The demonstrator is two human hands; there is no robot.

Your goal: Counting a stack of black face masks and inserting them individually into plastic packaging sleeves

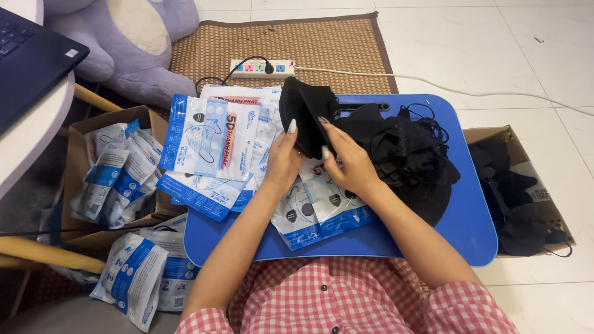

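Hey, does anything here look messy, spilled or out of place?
Somewhat. A few blue-and-white packets lie on the floor outside the cardboard box, and the packets on the blue tray are fanned out unevenly. Both hands, left hand and right hand, hold a black mask. Nothing looks damaged.

lap tray [470, 229]: packets [210, 148] left | mask pile [402, 148] right | boxes [77, 148] both sides

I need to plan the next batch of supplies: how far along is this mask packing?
Done: sealed blue-and-white packets fill the left cardboard box. In hand: the left hand and right hand hold a black mask over the blue lap table. Left: a pile of loose black masks, more in the right box, and flat pouches.
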